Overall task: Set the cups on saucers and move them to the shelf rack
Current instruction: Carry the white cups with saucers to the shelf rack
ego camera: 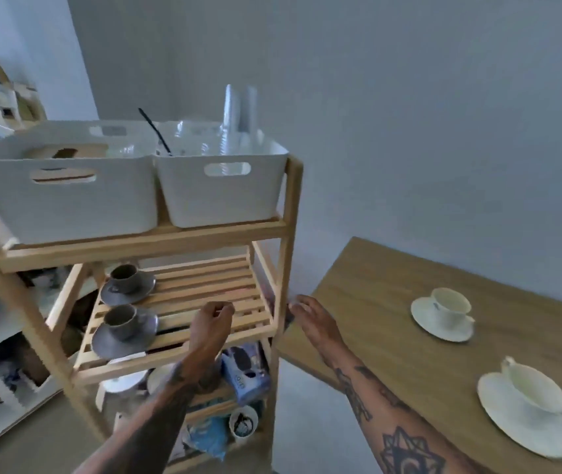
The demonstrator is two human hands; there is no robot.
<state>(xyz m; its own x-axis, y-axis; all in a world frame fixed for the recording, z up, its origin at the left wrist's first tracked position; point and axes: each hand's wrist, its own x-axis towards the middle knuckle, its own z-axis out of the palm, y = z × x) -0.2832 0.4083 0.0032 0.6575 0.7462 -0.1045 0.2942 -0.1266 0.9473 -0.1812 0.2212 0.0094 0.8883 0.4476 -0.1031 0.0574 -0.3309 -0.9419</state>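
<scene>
A: Obs., head cam. Wooden shelf rack (283, 234), middle slatted tier: two grey cups on grey saucers at its left end. Rear grey cup (124, 278) on rear grey saucer (128, 293); front grey cup (120, 322) on front grey saucer (124, 336).

B: Hands?

A: Left hand (213, 323) was over the front of the middle tier, fingers loosely curled, nothing in it. Right hand (312, 314) was between rack and table (375, 302), fingers relaxed and spread, also carrying nothing.

B: White sets?

A: Both on the table, well apart from the rack. Far white cup (449, 306) upright on far white saucer (425, 314). Near white cup (534, 388) on near white saucer (512, 422), looked tilted; img blurred there.

B: Top tier?

A: Two white bins (67, 196) side by side.
</scene>
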